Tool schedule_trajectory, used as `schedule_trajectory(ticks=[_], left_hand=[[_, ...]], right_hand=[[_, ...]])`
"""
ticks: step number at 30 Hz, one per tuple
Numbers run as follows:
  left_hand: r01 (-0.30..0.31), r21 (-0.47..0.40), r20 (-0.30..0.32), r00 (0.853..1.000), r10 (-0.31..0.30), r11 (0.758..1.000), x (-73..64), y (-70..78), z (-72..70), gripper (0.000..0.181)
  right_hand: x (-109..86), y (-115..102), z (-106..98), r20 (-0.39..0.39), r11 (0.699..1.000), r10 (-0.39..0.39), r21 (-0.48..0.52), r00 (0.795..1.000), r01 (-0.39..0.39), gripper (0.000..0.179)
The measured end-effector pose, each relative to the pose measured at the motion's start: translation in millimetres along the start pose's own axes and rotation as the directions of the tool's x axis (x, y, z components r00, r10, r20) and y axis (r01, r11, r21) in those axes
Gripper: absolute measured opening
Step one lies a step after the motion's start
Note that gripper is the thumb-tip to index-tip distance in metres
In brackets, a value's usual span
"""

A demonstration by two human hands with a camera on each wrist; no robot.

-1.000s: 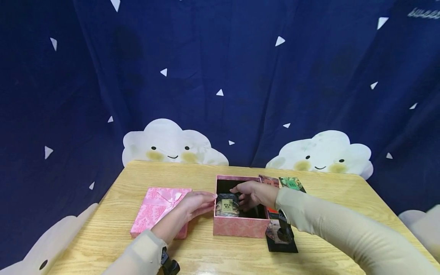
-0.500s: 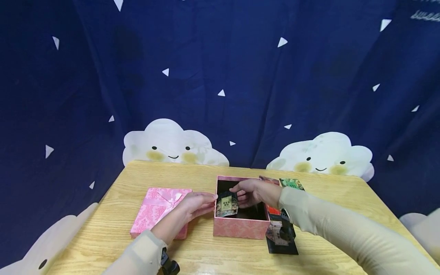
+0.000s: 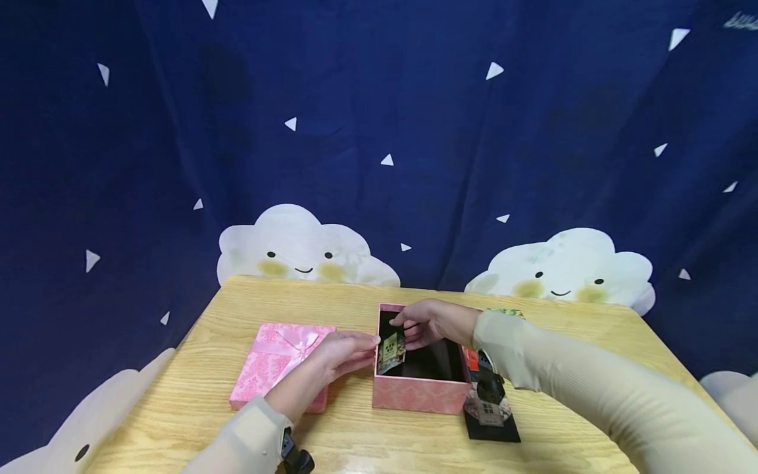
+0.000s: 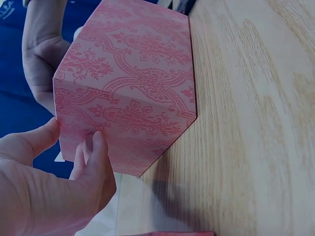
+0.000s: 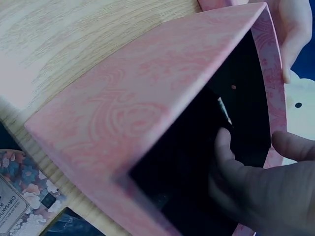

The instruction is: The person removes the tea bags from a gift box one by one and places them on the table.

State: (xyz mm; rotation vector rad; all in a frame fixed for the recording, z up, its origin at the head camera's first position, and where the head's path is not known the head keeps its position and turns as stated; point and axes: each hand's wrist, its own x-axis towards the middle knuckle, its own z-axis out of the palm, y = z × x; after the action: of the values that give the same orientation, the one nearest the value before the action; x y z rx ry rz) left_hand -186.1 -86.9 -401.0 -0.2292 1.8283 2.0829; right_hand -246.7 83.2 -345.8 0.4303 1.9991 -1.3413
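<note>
An open pink patterned box point(image 3: 420, 395) with a black interior stands on the wooden table. Inside its left side, a dark tea packet point(image 3: 391, 353) with a pale gold label leans at a slant. My right hand point(image 3: 429, 322) reaches into the box and pinches the packet near its upper edge; in the right wrist view the hand point(image 5: 266, 191) hides most of it. Against the box's left wall, my left hand point(image 3: 343, 352) rests its fingertips. The left wrist view has its thumb at the rim and its fingers on the outer wall point(image 4: 138, 123).
The pink lid point(image 3: 260, 375) with a ribbon bow lies left of the box, partly behind my left arm. Several tea packets lie to the right: a floral one point(image 3: 491, 421) near the front, a red one point(image 3: 472, 359), a green one point(image 3: 509, 312), partly covered by my right arm.
The packet inside the box has turned from facing up to a steeper slant, with my right hand at its edge. My left hand stays at the box wall. The head view has shifted slightly.
</note>
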Motion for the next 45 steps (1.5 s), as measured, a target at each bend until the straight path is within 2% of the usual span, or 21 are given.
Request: schedule_trajectory(ticks=[10,13,15,17,18,20,22,24,25,27,29,32,34,36,39,41,43,45], left_hand=[[0.000,0.008,0.028,1.000,0.000,1.000,-0.1,-0.7,8.7,0.028],[0.000,0.015,0.041,0.999,0.000,1.000,-0.8,-0.1,11.0,0.029],[-0.003,0.019,0.049,0.999,0.002,1.000,-1.3,0.0,12.3,0.030],[-0.007,0.024,0.055,0.998,0.006,1.000,-1.8,0.1,13.3,0.030],[-0.009,0.025,0.056,0.998,0.007,1.000,-1.8,0.0,13.7,0.030],[-0.012,0.025,0.058,0.998,0.010,1.000,-2.3,0.1,14.1,0.030],[-0.013,0.027,0.053,0.999,0.011,1.000,-2.4,-0.1,14.0,0.030],[-0.011,0.029,0.045,0.999,0.010,1.000,-2.9,0.0,13.5,0.030],[-0.010,0.028,0.040,0.999,0.009,1.000,-3.2,0.2,13.1,0.030],[-0.008,0.028,0.032,0.999,0.007,1.000,-3.0,-0.3,12.0,0.030],[-0.006,0.022,0.028,1.000,0.005,1.000,-3.2,-0.3,10.9,0.029],[-0.007,0.016,0.030,1.000,0.006,1.000,-2.8,-1.0,9.3,0.030],[-0.008,0.008,0.030,1.000,0.008,1.000,-2.6,-1.2,8.3,0.031],[-0.007,0.005,0.027,1.000,0.007,1.000,-2.3,-1.4,7.0,0.031],[-0.004,0.004,0.014,1.000,0.004,1.000,-1.8,-1.6,4.7,0.030],[0.000,0.006,0.004,1.000,0.000,1.000,-1.6,-1.1,3.3,0.029],[0.000,0.004,0.000,1.000,0.000,1.000,-1.3,-0.6,2.1,0.028],[0.000,0.001,-0.003,1.000,0.000,1.000,-1.2,0.0,1.2,0.028]], right_hand=[[2.6,9.7,8.9,0.003,0.999,-0.027,-0.042,1.000,0.028,0.016],[18.4,17.9,8.2,0.017,0.998,-0.041,-0.051,0.999,0.042,0.023],[52.9,28.6,1.1,0.053,0.998,-0.038,-0.041,0.998,0.041,0.024],[103.2,43.5,-11.0,0.113,0.998,-0.051,-0.035,0.992,0.055,0.022],[107.4,45.8,-12.9,0.126,0.997,-0.065,-0.037,0.990,0.070,0.023],[142.1,55.2,-20.8,0.143,0.997,-0.057,-0.048,0.988,0.064,0.026],[153.3,57.5,-25.4,0.150,0.995,-0.064,-0.068,0.987,0.075,0.028],[145.6,53.9,-26.0,0.133,0.994,-0.059,-0.084,0.989,0.071,0.031],[152.6,54.6,-28.4,0.130,0.995,-0.047,-0.085,0.990,0.058,0.031],[142.4,51.1,-30.2,0.140,0.994,-0.057,-0.079,0.988,0.068,0.030],[126.9,48.6,-28.3,0.118,0.995,-0.057,-0.080,0.991,0.067,0.031],[125.3,51.2,-29.6,0.124,0.993,-0.068,-0.085,0.990,0.079,0.026],[115.1,51.4,-27.7,0.124,0.993,-0.073,-0.088,0.990,0.084,0.022],[92.0,47.4,-21.4,0.101,0.989,-0.093,-0.108,0.990,0.104,0.020],[29.9,35.3,-3.1,0.018,0.978,-0.128,-0.164,0.992,0.129,0.022],[-1.8,30.0,7.5,-0.045,0.965,-0.161,-0.215,0.986,0.148,0.022],[-19.2,28.5,12.4,-0.061,0.956,-0.188,-0.242,0.980,0.168,0.018],[-28.9,28.1,13.5,-0.062,0.951,-0.204,-0.250,0.977,0.183,0.013]])
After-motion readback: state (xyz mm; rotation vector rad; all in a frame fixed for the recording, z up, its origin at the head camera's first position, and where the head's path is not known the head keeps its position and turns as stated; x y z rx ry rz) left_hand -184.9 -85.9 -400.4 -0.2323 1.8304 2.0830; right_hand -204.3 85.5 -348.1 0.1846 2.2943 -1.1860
